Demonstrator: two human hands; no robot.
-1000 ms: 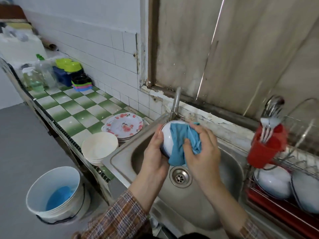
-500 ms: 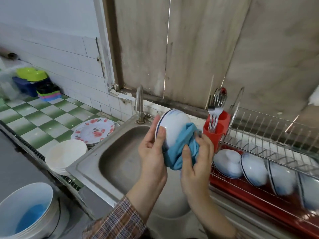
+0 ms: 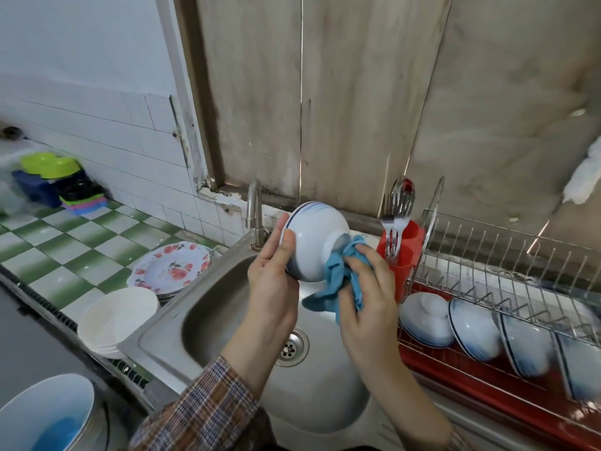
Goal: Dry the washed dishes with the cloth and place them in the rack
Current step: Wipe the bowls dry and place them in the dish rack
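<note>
- The person's left hand (image 3: 273, 281) grips a white bowl with a blue rim line (image 3: 312, 236). The thumb lies on the bowl's outer wall and the fingers (image 3: 282, 222) curl around the rim behind it.
- The bowl is held tilted above the steel sink (image 3: 156, 336), its foot turned toward the right hand (image 3: 370, 297).
- The right hand's fingers are curled round a bunched blue cloth (image 3: 331, 284), pressing it against the bowl near the foot. A loose end of the cloth hangs below.
- Right of the sink stands a wire dish rack (image 3: 487, 255) on a red tray (image 3: 471, 382), with a row of white-and-blue bowls (image 3: 426, 317) leaning in it.
- A red cutlery holder (image 3: 406, 242) with forks and a spoon hangs at the rack's left end.
- The worktop (image 3: 65, 249) left of the sink is tiled in green and white checks. It carries a floral plate (image 3: 172, 265), a stack of white bowls (image 3: 117, 314) and coloured plastic containers (image 3: 48, 164) by the wall.
- A tap (image 3: 253, 209) rises behind the sink.
- White wall tiles (image 3: 113, 125) meet stained wooden boards (image 3: 325, 92).
- A white bucket (image 3: 42, 415) sits at lower left.
</note>
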